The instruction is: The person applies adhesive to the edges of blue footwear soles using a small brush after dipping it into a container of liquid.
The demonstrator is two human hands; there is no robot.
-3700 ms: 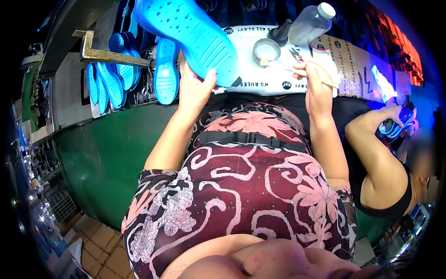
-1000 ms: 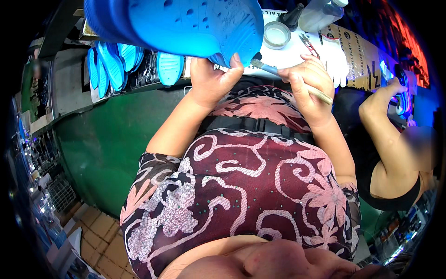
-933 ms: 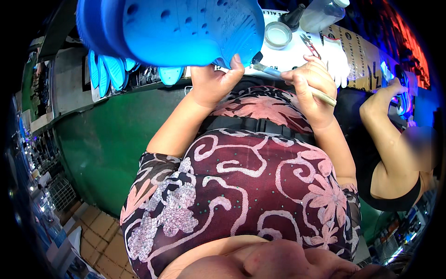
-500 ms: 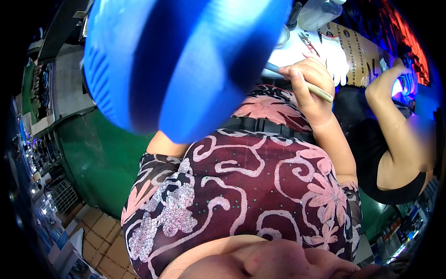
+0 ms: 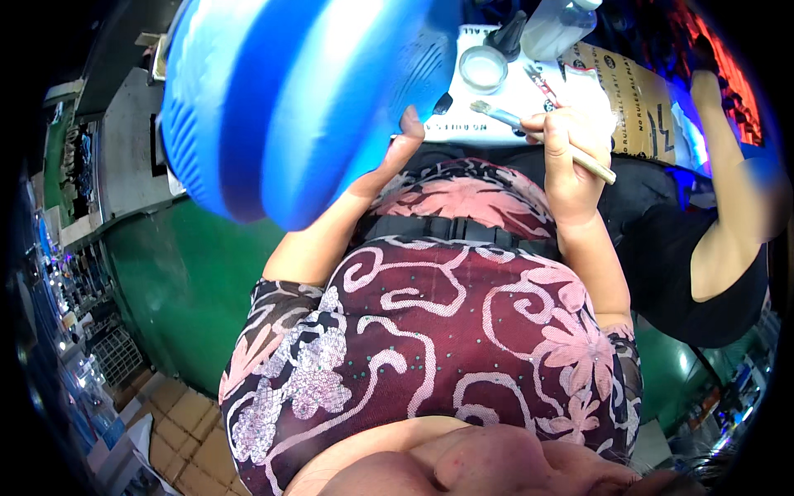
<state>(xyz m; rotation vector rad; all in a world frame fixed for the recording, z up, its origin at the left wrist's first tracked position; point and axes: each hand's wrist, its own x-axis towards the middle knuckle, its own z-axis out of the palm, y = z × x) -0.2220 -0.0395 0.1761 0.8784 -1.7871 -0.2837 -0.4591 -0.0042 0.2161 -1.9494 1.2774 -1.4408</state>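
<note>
A large bright-blue moulded piece point(image 5: 306, 107) with deep rounded ridges and fine ribbing is held up close to the camera, filling the upper left; its exact kind I cannot make out. My left hand point(image 5: 401, 149) grips its lower right edge, thumb on the surface, the other fingers hidden beneath. A flat brush point(image 5: 496, 114) with a pale handle and a blue-grey ferrule is pinched in my right hand point(image 5: 571, 157), its bristles pointing left toward the piece. Just beyond the bristles, a small round dish point(image 5: 484, 69) of whitish liquid stands on the white work surface point(image 5: 467, 128).
Behind the dish are a black nozzle-topped bottle point(image 5: 507, 37) and a clear plastic bottle point(image 5: 561, 29). Red-handled snips point(image 5: 542, 87) lie near my right hand. Brown printed cardboard point(image 5: 633, 107) spreads to the right. A co-worker's arm point(image 5: 732, 182) reaches in at the far right.
The blue piece has shifted and turned, showing my left thumb and the dish. My right hand has moved slightly right and down with the brush, whose bristles now show clear of the piece.
</note>
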